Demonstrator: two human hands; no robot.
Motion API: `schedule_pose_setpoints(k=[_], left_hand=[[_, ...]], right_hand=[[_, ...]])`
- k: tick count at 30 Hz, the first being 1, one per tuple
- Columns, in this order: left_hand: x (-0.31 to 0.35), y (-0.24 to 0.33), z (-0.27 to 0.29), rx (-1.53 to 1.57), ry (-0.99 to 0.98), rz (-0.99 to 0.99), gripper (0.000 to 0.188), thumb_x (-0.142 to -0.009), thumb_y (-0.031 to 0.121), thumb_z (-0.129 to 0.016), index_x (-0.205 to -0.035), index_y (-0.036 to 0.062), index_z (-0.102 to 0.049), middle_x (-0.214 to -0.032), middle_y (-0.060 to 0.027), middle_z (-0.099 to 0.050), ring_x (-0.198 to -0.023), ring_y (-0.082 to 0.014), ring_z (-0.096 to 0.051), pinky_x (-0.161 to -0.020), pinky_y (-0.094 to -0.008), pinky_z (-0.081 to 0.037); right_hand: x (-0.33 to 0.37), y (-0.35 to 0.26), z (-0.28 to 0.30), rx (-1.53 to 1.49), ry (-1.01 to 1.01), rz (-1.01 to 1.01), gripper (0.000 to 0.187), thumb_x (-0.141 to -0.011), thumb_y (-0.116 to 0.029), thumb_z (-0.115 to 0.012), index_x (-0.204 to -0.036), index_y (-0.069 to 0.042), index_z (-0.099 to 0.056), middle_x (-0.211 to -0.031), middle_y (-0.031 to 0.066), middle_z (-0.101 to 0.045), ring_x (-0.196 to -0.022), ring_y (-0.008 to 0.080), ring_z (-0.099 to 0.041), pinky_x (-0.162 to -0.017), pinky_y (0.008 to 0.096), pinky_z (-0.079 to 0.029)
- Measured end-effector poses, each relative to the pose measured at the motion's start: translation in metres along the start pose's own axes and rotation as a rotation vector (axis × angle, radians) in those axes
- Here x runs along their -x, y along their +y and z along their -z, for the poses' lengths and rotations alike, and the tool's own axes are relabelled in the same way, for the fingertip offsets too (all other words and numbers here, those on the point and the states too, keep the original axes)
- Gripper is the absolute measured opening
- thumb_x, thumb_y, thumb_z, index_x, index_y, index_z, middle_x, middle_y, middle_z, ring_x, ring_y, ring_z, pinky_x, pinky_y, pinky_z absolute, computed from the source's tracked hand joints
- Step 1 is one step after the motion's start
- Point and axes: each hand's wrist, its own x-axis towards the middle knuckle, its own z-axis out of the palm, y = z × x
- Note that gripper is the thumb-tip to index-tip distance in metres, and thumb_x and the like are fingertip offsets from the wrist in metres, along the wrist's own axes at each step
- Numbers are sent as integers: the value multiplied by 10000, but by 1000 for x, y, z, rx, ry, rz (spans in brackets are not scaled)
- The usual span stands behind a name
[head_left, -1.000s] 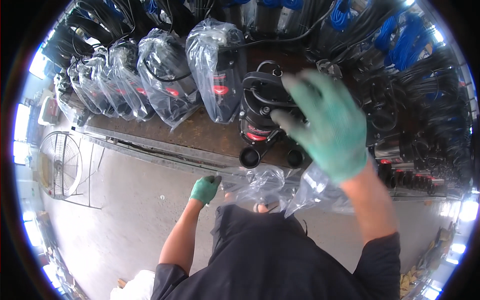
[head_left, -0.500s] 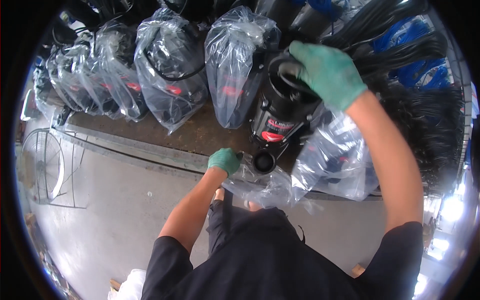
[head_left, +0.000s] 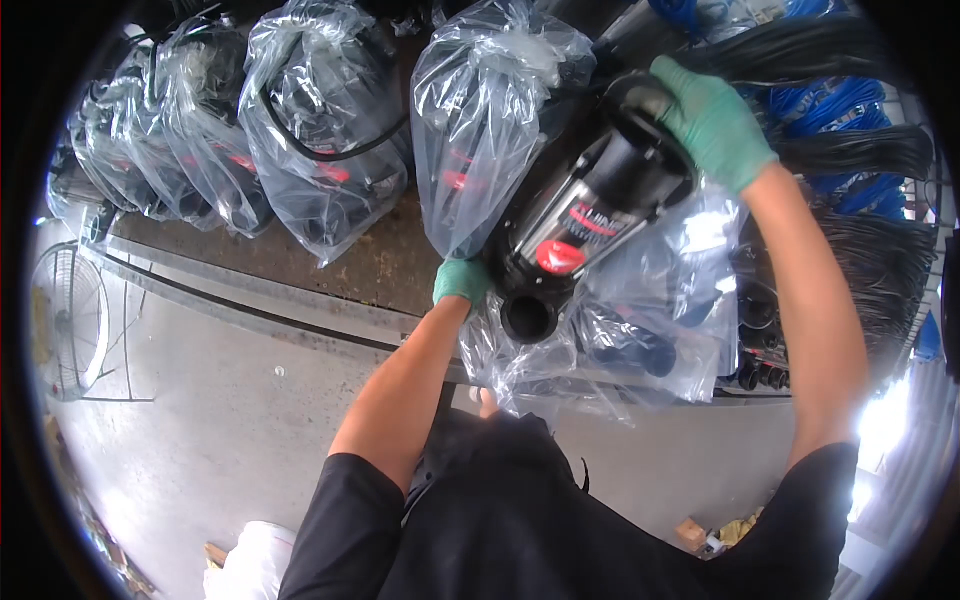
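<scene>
A black submersible pump (head_left: 600, 205) with a red oval label leans to the right over the bench, its round outlet (head_left: 530, 315) toward me. My right hand (head_left: 715, 120), in a green glove, is closed on the handle at its top. At the lower left of the pump, my green-gloved left hand (head_left: 462, 282) grips a loose clear plastic bag (head_left: 520, 365) gathered around the pump's base. Some of its fingers are hidden. Just left of the pump stands a bagged pump (head_left: 470, 130). On its right lies more clear plastic (head_left: 660, 330) with a dark shape inside.
Several more bagged pumps (head_left: 320, 150) stand in a row along the brown bench (head_left: 370, 245), whose metal edge (head_left: 270, 300) faces me. Bundles of black cable (head_left: 840, 240) and blue-wrapped coils (head_left: 830, 105) fill the right. A fan (head_left: 75, 320) stands on the floor at left.
The pump has tipped to the right, its top carried right and up by my right hand. My left hand has moved up and right, closer to the pump's base.
</scene>
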Motion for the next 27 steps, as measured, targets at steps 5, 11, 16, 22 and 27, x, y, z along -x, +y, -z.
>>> schedule_pose_setpoints(k=[5,11,16,22,27], left_hand=[[15,-6,29,232,-29,51,359,-1020,297,-585,-1301,98,-687,-1069,-160,-758,-863,-307,-714,-720,-422,-556],[76,50,103,662,-366,443,420,-1012,333,-656,-1295,23,-671,-883,-27,-682,-689,-144,-600,-554,-326,-500],[69,29,60,1004,-229,490,254,-1016,202,-630,-1193,28,-683,-876,-29,-677,-713,-149,-623,-590,-326,-508],[36,28,36,1164,-125,414,186,-1018,147,-584,-1080,39,-722,-906,-59,-711,-754,-169,-654,-656,-340,-524],[2,-23,35,21,-65,-273,325,-1022,242,-591,-1253,44,-706,-1128,-123,-761,-994,-222,-694,-880,-364,-534]], right_hand=[[69,-117,-1,79,278,264,296,-915,-367,-751,-976,-91,-665,-812,86,-701,-712,294,-692,-621,396,-568],[143,-140,-5,-62,360,3,309,-794,-281,-867,-877,-83,-645,-659,57,-616,-573,244,-599,-493,347,-504],[198,-160,-3,-424,359,63,264,-750,-60,-892,-937,-55,-706,-746,77,-706,-608,253,-696,-532,352,-549],[264,-157,10,-534,-20,390,424,-808,-173,-851,-1206,-135,-708,-1000,80,-763,-777,243,-752,-609,373,-602],[275,-127,24,-384,-370,485,335,-871,-206,-753,-1191,-306,-749,-996,16,-749,-776,188,-742,-571,318,-590]])
